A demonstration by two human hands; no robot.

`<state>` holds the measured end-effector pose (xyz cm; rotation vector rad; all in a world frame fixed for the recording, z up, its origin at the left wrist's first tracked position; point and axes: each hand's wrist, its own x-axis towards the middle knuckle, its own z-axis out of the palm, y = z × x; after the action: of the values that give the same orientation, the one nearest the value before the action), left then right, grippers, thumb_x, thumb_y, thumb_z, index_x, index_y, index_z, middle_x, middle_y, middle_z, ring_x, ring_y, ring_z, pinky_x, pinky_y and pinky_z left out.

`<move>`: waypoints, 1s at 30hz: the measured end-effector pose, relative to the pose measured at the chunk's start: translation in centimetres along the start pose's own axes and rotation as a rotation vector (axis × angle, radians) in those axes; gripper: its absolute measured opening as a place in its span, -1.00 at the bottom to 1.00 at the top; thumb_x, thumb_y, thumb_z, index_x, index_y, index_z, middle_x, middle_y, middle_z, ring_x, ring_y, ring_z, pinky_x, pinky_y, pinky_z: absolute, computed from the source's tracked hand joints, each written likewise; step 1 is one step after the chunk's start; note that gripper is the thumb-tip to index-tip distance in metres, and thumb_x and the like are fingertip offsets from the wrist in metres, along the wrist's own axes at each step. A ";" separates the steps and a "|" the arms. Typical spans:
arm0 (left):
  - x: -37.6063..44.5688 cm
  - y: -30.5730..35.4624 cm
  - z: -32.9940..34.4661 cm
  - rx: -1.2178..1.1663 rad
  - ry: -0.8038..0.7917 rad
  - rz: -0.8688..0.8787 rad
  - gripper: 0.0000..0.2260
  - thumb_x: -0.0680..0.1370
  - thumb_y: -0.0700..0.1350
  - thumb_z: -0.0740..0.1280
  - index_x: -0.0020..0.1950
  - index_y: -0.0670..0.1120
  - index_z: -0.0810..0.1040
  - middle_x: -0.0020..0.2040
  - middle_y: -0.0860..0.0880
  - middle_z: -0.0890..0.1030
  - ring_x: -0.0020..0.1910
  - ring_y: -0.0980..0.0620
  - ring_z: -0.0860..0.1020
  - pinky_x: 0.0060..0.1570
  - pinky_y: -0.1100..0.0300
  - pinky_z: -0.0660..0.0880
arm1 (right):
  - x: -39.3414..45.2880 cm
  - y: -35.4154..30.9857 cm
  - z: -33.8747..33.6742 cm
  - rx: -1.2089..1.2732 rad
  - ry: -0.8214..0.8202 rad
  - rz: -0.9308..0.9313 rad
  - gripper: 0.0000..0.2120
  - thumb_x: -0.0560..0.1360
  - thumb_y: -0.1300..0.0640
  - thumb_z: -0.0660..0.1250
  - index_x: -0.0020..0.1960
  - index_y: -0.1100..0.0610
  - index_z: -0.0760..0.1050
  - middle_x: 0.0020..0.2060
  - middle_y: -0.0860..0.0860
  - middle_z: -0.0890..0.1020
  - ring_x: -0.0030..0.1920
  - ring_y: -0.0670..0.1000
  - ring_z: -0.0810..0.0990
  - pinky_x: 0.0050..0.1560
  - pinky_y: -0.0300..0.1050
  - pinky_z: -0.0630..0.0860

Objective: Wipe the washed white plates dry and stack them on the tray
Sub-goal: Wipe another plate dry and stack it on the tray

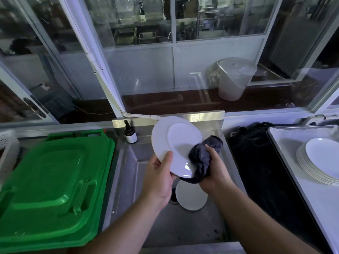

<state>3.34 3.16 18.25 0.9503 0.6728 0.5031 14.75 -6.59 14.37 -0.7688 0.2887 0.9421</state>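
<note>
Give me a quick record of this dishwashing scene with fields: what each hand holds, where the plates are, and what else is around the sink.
left hand: grips the lower edge of a tilted white plate above the sink
right hand: holds a dark grey cloth against the plate
in sink: another white plate lying near the drain
tray: at right, bears a stack of white plates
left of sink: green plastic lid
sink back corner: brown pump bottle
</note>
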 end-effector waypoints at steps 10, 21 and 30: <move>3.1 5.6 -3.3 0.215 -0.128 -0.262 -0.70 0.64 -0.05 0.32 0.32 -0.15 0.63 0.22 -0.23 0.69 0.28 -0.27 0.62 0.39 -0.28 0.45 | -0.9 -5.0 -1.4 -0.316 -0.043 0.052 -0.75 0.53 0.05 0.40 -0.01 0.21 0.77 0.01 0.20 0.74 -0.06 0.19 0.75 0.06 0.06 0.66; 0.6 1.1 -0.5 -0.020 0.038 -0.107 -0.82 0.68 -0.20 0.27 0.24 -0.13 0.60 0.12 -0.13 0.74 0.09 -0.09 0.71 -0.03 0.02 0.68 | 0.1 -0.5 -0.4 -0.045 0.063 0.050 -0.53 0.62 -0.16 0.33 0.39 0.12 0.60 0.23 0.18 0.71 0.27 0.25 0.66 0.27 0.28 0.55; 1.5 3.0 -2.5 0.058 -0.015 -0.206 -0.78 0.60 -0.10 0.35 0.20 -0.14 0.61 0.08 -0.19 0.70 0.04 -0.15 0.65 0.07 -0.05 0.57 | -0.6 -2.4 -1.7 -0.165 -0.001 0.102 -0.54 0.50 -0.05 0.42 0.28 0.20 0.66 0.20 0.19 0.71 0.15 0.21 0.71 0.21 0.16 0.57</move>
<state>2.32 7.07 19.35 0.9264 0.7662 0.2954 16.51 -9.06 14.60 -0.9112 0.2533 1.0720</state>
